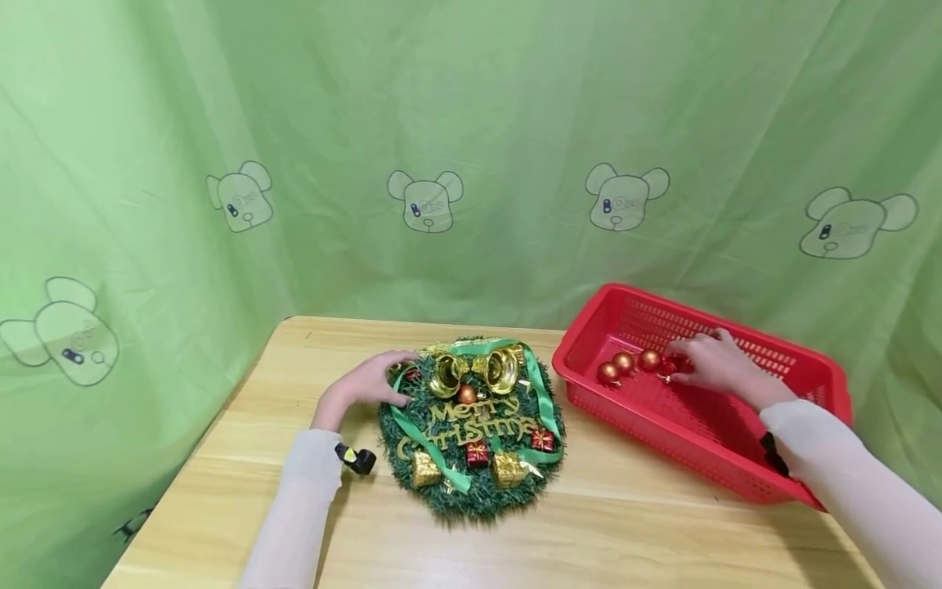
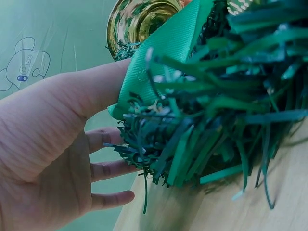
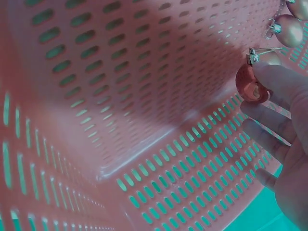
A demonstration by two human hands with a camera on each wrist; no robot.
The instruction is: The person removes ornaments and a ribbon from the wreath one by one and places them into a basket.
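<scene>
A round green tinsel Christmas wreath lies on the table, bearing gold "Merry Christmas" lettering, gold bells, a green ribbon and small gift boxes. My left hand holds its left edge, thumb over the ribbon and fingers at the rim's far side. Inside the red basket, my right hand pinches a shiny red bauble between thumb and fingers. Several copper-gold baubles sit just left of that hand.
The perforated basket stands at the table's right, angled, its long near wall between my right forearm and the wreath. A wooden table carries everything. Behind it hangs a green curtain with bear-head outlines. One copper-gold bauble sits below the bells on the wreath.
</scene>
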